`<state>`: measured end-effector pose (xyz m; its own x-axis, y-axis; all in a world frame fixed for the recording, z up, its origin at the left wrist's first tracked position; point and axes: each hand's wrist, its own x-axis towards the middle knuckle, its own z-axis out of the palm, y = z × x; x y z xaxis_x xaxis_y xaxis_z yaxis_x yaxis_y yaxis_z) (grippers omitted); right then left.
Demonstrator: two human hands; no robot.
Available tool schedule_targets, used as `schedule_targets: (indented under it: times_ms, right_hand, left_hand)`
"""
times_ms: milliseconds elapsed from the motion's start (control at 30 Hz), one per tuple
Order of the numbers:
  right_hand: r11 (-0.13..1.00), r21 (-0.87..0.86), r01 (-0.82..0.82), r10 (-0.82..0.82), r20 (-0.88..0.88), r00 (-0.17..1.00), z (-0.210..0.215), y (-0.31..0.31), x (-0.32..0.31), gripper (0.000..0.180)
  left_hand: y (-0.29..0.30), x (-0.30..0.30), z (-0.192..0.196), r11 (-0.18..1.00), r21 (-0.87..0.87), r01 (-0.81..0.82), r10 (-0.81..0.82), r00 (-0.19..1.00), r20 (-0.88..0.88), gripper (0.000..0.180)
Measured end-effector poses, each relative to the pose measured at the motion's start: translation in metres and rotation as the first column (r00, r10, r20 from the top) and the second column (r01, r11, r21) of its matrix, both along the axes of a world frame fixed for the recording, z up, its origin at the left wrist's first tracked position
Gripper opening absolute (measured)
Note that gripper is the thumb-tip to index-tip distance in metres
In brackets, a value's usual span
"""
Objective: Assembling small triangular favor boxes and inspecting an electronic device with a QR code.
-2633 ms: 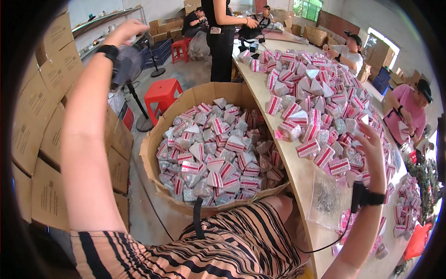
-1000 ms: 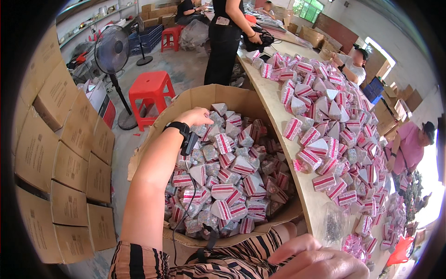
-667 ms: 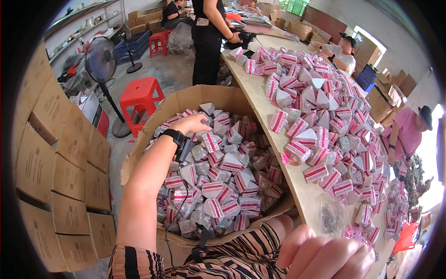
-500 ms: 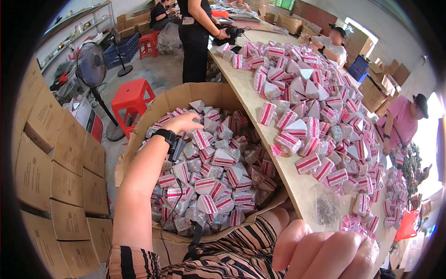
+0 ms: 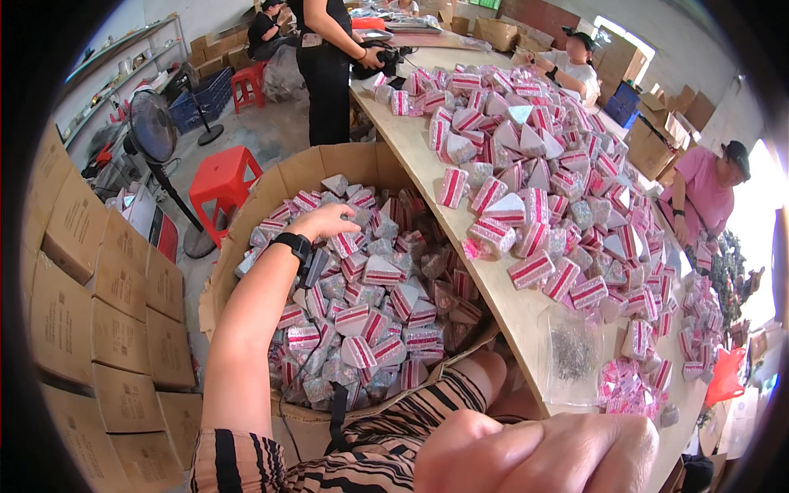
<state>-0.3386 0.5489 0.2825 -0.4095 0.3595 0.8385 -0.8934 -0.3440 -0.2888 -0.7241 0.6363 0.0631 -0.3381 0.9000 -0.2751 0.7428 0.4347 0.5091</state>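
My left hand (image 5: 323, 222) reaches over a large cardboard box (image 5: 283, 171), its fingers stretched out and slightly bent above the pile inside. That pile is made of wedge-shaped, cake-slice-like pieces (image 5: 382, 269) with red, pink and white stripes, in shiny clear wrapping. A black band with a dark device and a thin cable sits on my left wrist. Close to the camera, my right hand (image 5: 534, 452) is closed, knuckles up, by the table's near edge. Whatever its fingers hold is hidden.
The wooden table (image 5: 526, 329) bears a large heap of striped wedges (image 5: 534, 156), a clear bag of small dark bits (image 5: 574, 349) and pink crinkly pieces (image 5: 629, 384). Stacked cartons (image 5: 123, 304), a fan (image 5: 153, 127) and a red stool (image 5: 222, 187) stand left. Several people work around the table.
The view has shifted slightly, so the table and heap appear further left. My right hand has moved left and lower, still closed. My left hand stays over the box with little change.
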Motion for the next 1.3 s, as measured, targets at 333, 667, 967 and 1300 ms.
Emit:
schedule_targets:
  times_ms: [333, 667, 967, 1300]
  right_hand:
    - [0.964, 0.25, 0.095, -0.211, 0.494, 0.843, -0.002, 0.044, 0.025, 0.03]
    - [0.969, 0.248, -0.016, -0.235, 0.936, 0.262, -0.08, 0.081, 0.056, 0.014]
    - [0.799, 0.596, 0.077, -0.593, 0.803, -0.059, -0.084, 0.079, 0.124, 0.01]
    - [0.785, 0.618, 0.048, -0.618, 0.786, -0.007, -0.109, 0.069, 0.125, 0.009]
  left_hand:
    - [0.015, 0.034, -0.031, 0.989, 0.082, 0.12, -0.122, 0.992, 0.015, 0.063]
    - [-0.021, 0.047, -0.058, 0.988, 0.054, 0.143, -0.145, 0.989, 0.033, 0.057]
    - [-0.021, 0.071, -0.084, 0.99, 0.024, 0.136, -0.137, 0.99, 0.04, 0.059]
    - [-0.017, 0.076, -0.102, 0.989, 0.042, 0.14, -0.135, 0.985, -0.108, 0.057]
